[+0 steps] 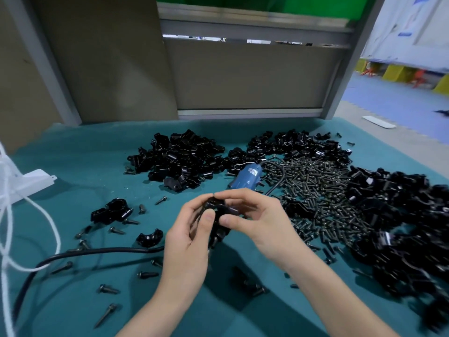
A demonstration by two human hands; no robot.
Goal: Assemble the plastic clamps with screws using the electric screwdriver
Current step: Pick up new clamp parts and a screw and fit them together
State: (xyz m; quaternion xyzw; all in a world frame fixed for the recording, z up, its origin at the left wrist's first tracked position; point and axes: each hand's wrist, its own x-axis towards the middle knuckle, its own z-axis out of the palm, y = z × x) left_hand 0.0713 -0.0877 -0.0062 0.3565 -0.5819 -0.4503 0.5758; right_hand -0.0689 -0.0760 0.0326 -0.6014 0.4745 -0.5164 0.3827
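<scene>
Above the teal cloth [73,166], left hand [192,237] and right hand [257,217] pinching one black clamp [220,215]

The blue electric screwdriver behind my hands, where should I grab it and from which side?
Probably the blue barrel of the electric screwdriver, taken from above with the right hand, fingers wrapped across it. It lies flat on the cloth, round body exposed; the cord leaves its far end by the screw pile, and its near end is hidden behind that hand.
</scene>
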